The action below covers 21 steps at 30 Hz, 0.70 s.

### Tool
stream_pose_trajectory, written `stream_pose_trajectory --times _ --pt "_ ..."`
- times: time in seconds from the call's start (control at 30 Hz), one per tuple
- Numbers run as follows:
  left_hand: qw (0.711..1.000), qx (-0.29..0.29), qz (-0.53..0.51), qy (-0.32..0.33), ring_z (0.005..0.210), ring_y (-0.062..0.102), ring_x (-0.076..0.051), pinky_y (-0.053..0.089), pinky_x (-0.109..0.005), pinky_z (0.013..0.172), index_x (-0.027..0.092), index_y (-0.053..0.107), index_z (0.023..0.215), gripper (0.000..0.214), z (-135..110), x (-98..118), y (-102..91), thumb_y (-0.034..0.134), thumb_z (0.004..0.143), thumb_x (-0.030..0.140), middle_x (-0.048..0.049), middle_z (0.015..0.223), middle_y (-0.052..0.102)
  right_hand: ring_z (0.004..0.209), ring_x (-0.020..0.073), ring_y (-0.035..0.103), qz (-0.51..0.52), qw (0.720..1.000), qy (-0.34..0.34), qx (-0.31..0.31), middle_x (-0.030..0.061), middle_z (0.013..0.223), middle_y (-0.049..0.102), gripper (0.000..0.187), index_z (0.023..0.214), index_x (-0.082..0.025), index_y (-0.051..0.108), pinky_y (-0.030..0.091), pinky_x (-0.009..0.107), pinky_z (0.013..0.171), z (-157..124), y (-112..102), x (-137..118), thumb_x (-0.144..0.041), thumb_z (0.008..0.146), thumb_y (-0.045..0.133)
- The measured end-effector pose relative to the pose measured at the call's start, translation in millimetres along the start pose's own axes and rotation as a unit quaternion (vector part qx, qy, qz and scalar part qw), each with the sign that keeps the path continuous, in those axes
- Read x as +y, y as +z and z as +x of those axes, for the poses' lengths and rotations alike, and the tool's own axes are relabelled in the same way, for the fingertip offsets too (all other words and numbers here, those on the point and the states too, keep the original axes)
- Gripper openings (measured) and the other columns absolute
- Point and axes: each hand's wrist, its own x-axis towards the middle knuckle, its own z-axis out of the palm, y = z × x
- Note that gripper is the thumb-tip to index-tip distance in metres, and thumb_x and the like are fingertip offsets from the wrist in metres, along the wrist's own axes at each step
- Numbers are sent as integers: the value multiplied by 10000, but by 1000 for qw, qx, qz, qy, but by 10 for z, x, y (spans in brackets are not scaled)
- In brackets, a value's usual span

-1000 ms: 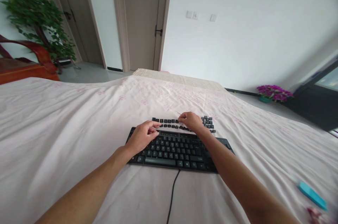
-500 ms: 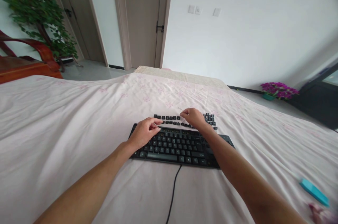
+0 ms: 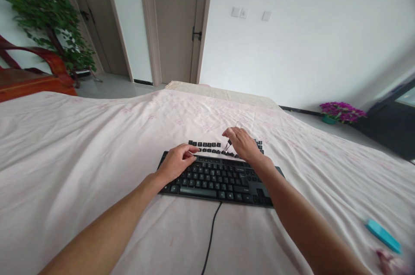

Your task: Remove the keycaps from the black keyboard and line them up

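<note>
A black keyboard lies on the pink floral cloth, with several rows missing their keycaps at the top and right. Behind it stand loose black keycaps in rows. My left hand rests over the keyboard's upper left corner, thumb and index finger apart, the index tip beside the near row of keycaps. My right hand is closed around a wire keycap puller; its wire ends point down at the near row. More keycaps are partly hidden behind this hand.
A black cable runs from the keyboard toward me. A turquoise object lies at the lower right on the wrinkled cloth. Beyond are a wooden chair, a leafy plant, a door and purple flowers.
My right hand has turned and shifted slightly right, so the puller's wire ends now point down at the near keycap row. My left hand has barely moved.
</note>
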Motion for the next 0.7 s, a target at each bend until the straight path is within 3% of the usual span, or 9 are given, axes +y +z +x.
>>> stream_pose_trajectory --times 0.13,0.23,0.3,0.5,0.7 --pt "1000 -9 9 -3 820 644 -145 509 -281 793 209 666 1020 257 8 19 -7 573 780 200 -17 1003 689 694 157 569 109 994 24 14 32 763 610 359 874 -191 600 428 265 653 -117 1 -175 -411 940 324" --pt "999 -35 16 3 808 637 -143 510 -275 779 200 664 1020 268 24 23 -10 582 766 182 -23 968 676 536 121 527 234 968 81 -27 -14 634 568 249 879 -184 590 417 229 521 -183 95 -268 -413 856 495" --pt "998 -54 25 15 813 628 -143 509 -269 775 200 664 1018 283 32 22 -9 604 744 166 -24 955 656 546 118 547 276 955 87 -62 -19 645 587 205 887 -183 607 438 225 531 -219 162 -321 -360 784 597" --pt "995 -65 63 36 848 604 -144 497 -275 796 233 665 1018 304 17 33 8 632 726 150 -18 1004 601 654 144 611 313 943 88 -75 19 715 639 250 867 -170 641 501 249 608 -293 286 -425 -388 849 520" --pt "995 -58 72 46 842 599 -147 488 -271 779 245 659 1014 303 5 23 38 657 722 167 -9 987 592 593 130 583 278 956 55 -74 -3 660 605 239 873 -179 623 474 232 561 -332 359 -434 -386 876 505"
